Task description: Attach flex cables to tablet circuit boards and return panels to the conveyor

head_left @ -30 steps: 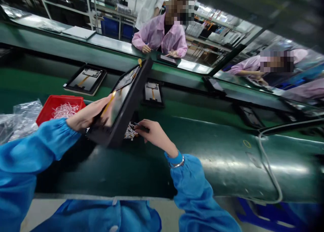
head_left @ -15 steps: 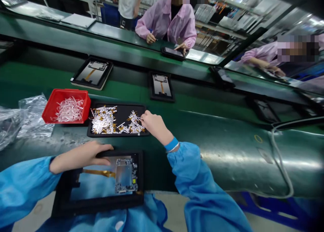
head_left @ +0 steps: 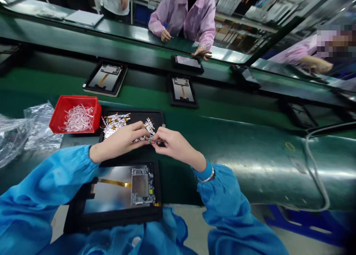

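Note:
A black-framed tablet panel (head_left: pixel 116 195) lies face down at the near table edge, showing a circuit board and an orange ribbon cable. Beyond it a black tray (head_left: pixel 158 118) holds several small white and orange strips. Over that tray my left hand (head_left: pixel 125 138) and my right hand (head_left: pixel 172 145) meet fingertip to fingertip. Both pinch one small strip (head_left: pixel 151 139) between them. My right hand also grips thin tweezers.
A red bin (head_left: pixel 59 116) of white scraps stands left of the tray, crumpled plastic bags (head_left: pixel 25 131) further left. Two more panels (head_left: pixel 105 78) (head_left: pixel 183 92) ride the green conveyor. People in pink coats work across the belt. A grey cable (head_left: pixel 317 169) lies at right.
My left hand has let go of the tablet panel and moved up to the tray. It now meets my right hand, which drew back slightly with a strip.

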Action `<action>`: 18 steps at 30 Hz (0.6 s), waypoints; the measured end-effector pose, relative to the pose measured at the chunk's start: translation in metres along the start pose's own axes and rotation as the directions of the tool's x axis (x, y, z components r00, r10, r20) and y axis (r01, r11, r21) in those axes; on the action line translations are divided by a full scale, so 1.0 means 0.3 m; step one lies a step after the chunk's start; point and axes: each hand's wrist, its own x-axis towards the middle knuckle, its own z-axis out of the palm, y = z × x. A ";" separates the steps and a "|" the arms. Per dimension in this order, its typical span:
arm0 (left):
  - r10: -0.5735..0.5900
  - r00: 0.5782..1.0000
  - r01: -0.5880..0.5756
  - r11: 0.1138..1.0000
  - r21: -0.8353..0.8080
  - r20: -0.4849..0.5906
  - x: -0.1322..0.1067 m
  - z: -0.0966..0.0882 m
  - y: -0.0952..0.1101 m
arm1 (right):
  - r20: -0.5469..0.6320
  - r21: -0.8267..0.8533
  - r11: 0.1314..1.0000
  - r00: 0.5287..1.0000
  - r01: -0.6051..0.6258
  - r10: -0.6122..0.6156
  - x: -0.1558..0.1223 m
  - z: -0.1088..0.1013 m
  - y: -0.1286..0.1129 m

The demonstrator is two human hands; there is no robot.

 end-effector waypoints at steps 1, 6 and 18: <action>0.043 0.999 -0.042 0.998 -0.043 0.011 0.001 0.000 0.005 | -0.026 0.077 0.996 0.998 0.051 -0.049 -0.010 0.004 -0.005; 0.040 0.996 -0.049 0.991 -0.125 -0.073 -0.029 -0.001 0.037 | -0.241 0.327 0.937 0.970 0.120 -0.040 -0.036 0.061 -0.035; -0.073 0.986 0.037 0.974 -0.225 -0.152 -0.098 0.010 0.138 | 0.043 0.918 0.352 0.929 -0.183 0.369 -0.107 0.194 -0.139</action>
